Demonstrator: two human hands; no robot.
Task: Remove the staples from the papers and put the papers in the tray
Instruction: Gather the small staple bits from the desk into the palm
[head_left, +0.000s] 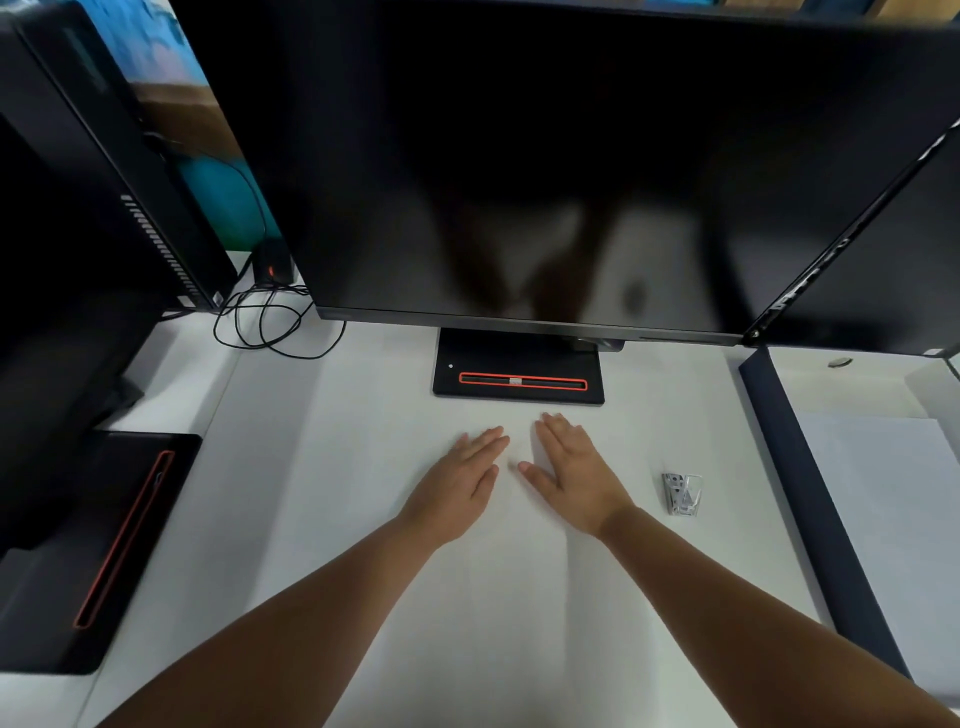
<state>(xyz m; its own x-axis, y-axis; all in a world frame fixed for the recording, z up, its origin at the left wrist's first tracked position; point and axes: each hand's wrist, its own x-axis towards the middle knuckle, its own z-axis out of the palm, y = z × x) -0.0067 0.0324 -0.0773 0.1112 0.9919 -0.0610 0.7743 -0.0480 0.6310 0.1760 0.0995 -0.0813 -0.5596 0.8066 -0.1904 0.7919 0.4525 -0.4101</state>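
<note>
My left hand and my right hand lie flat, palms down, side by side on white paper spread over the desk in front of the monitor stand. Both hands have their fingers stretched out and hold nothing. A small metal staple remover lies on the desk to the right of my right hand, apart from it. At the far right is a dark-walled tray with a white sheet lying inside. No staple can be made out on the paper.
A large dark monitor on a black stand with a red-outlined slot fills the back. Another black stand and a computer tower stand at the left, with looped black cables behind.
</note>
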